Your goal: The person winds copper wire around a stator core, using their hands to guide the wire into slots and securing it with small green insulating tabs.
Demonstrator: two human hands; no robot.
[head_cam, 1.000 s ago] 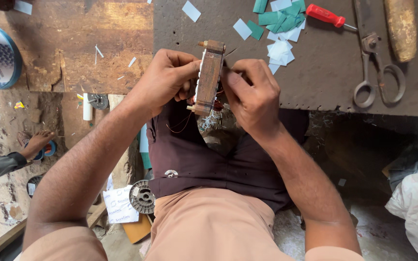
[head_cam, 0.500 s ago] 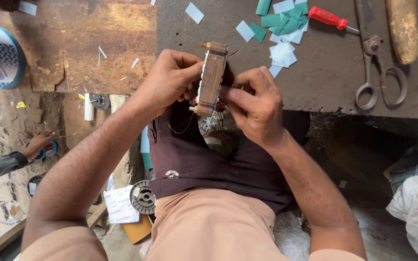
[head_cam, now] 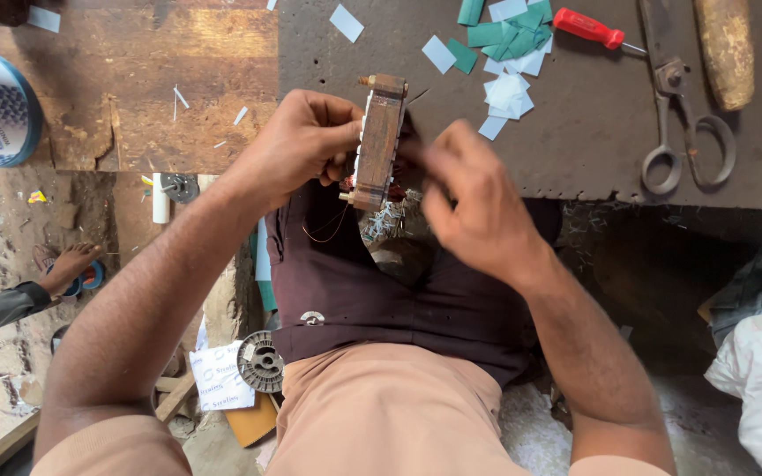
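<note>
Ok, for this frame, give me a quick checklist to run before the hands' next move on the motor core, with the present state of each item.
1. Left hand has a firm grip on the motor core: ok, fingers wrap its side.
2. Right hand is in contact with the core: cannot tell, the hand is blurred.
3. Core is clear of the workbench: ok, held above its edge.
4. Cut paper pieces are at hand on the bench: ok.
5. Scissors and red-handled screwdriver lie away from the hands: ok.
6. Loose copper wire under the core is free of the fingers: cannot tell.
</note>
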